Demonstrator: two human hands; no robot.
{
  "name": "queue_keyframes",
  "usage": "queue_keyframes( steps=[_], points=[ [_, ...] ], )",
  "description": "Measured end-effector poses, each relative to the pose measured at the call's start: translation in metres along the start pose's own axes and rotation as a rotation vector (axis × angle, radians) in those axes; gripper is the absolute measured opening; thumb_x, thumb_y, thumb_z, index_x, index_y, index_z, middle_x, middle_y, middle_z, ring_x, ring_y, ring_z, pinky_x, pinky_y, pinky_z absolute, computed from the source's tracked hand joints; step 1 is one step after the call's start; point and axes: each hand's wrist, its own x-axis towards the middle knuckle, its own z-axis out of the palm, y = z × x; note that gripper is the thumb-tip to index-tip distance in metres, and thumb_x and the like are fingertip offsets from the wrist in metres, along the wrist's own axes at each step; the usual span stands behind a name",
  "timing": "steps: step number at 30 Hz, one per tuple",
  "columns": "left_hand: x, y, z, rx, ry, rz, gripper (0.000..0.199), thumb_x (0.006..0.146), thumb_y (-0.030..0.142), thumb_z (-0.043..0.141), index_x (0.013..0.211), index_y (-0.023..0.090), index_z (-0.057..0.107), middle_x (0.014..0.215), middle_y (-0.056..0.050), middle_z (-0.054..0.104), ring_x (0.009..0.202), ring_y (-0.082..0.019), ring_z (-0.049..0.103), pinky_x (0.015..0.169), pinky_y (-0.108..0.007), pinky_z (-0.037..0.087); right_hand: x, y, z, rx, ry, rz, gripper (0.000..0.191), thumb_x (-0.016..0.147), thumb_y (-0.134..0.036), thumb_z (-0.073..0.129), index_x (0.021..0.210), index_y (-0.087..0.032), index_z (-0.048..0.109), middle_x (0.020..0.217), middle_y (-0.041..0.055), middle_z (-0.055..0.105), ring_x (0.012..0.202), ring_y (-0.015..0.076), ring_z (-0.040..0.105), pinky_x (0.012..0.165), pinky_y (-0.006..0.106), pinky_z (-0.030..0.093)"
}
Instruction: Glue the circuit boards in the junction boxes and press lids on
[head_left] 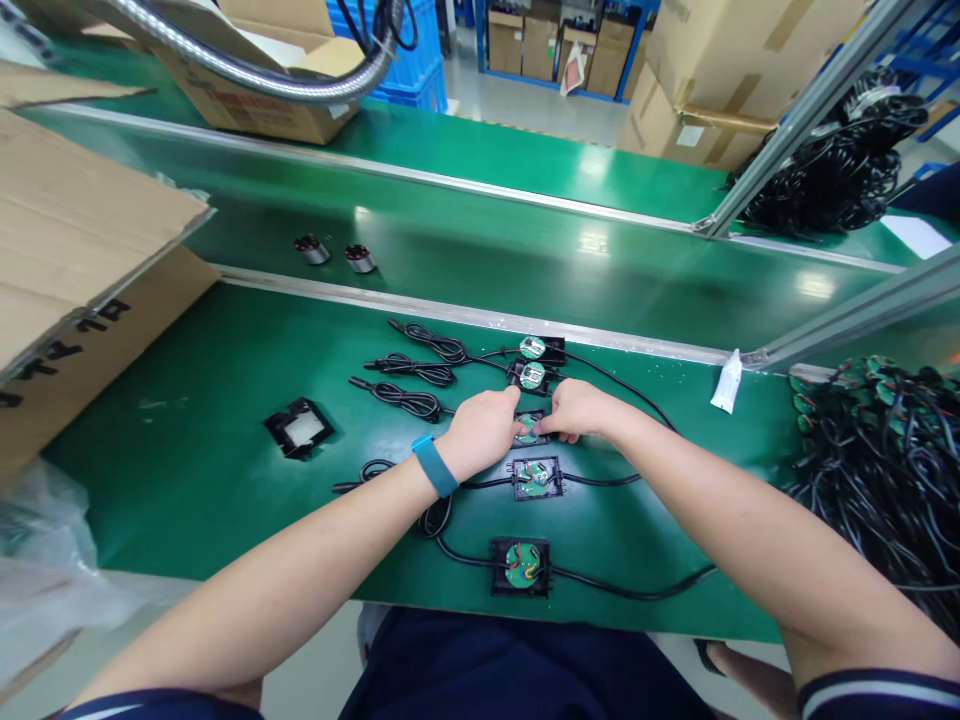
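A column of black housings with round green circuit boards and black cables lies on the green table. My left hand (487, 428) and my right hand (574, 410) meet at the middle housing (529, 441), fingers closed on either side of its board. Behind them are two more boards, an upper one (532, 347) and a lower one (533, 376). Nearer my body sit an open housing with coloured wires (538, 479) and the nearest housing (520, 567). Coiled cables (409, 400) extend to the left.
On the left are a black part (298, 429) and a cardboard box (97, 230). A white tube (726, 382) and a heap of cables with boards (885, 470) lie right. A metal rail (480, 318) edges the table's back.
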Motion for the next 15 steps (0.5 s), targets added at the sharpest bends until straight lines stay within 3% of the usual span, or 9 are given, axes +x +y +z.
queue_keyframes(
  steps=[5,10,15],
  points=[
    [-0.001,0.002,-0.002,0.001,-0.022,-0.009,0.022,0.086,0.033,0.069,0.098,0.019,0.058,0.093,-0.009,0.072,0.090,-0.027,0.068,0.070,-0.032,0.046,-0.007,-0.007,0.004,-0.077,0.016,-0.025,0.021,0.074,-0.029,0.074,0.061,-0.016,0.064,0.062,0.0076,0.071,0.056,0.0179,0.067,0.052,0.026,0.051],
    [-0.002,0.002,-0.002,0.031,-0.021,0.007,0.021,0.087,0.031,0.068,0.099,0.018,0.058,0.093,-0.009,0.072,0.090,-0.027,0.068,0.070,-0.032,0.045,-0.015,-0.009,0.008,-0.338,0.206,-0.074,0.024,0.078,-0.039,0.076,0.077,-0.016,0.069,0.090,0.0151,0.075,0.086,0.0269,0.071,0.064,0.030,0.049],
    [-0.001,0.001,0.000,0.043,-0.021,0.012,0.020,0.087,0.031,0.068,0.098,0.019,0.057,0.092,-0.008,0.072,0.089,-0.026,0.067,0.068,-0.031,0.043,-0.018,-0.009,0.009,-0.294,0.225,-0.037,0.033,0.076,-0.044,0.078,0.093,-0.017,0.069,0.101,0.0117,0.074,0.093,0.0260,0.070,0.066,0.029,0.048]
  ],
)
